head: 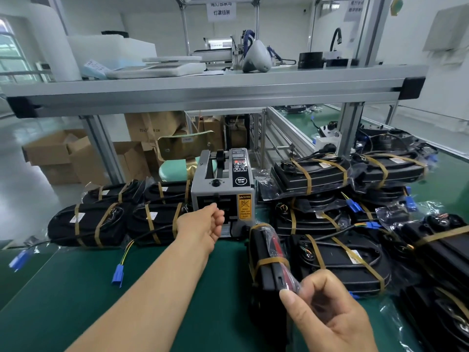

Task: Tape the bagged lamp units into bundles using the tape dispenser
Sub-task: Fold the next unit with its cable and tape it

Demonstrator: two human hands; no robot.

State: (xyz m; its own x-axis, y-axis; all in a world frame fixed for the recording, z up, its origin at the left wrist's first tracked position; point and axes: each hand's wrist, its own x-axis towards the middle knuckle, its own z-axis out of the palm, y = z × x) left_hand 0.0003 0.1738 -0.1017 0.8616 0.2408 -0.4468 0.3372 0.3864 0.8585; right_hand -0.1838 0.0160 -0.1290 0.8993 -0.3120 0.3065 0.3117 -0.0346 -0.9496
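The left hand (203, 226) curls its fingertips out of sight at the front slot of the tape dispenser (223, 189); whether they pinch tape cannot be told. The bottom edge cuts off the right hand (327, 313) at the wrist, and that hand covers the near end of the bundle (269, 260) it pinches. The dispenser's yellow label (245, 206) is too small to read. The top edge clips the blurred sign (221, 10).

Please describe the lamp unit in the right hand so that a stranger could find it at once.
Find the grey tape dispenser in the middle of the green table. In front of it, to the right, the right hand pinches the bag of one lamp unit. Unlike the flat bundles around it, it stands on edge and shows a red part.
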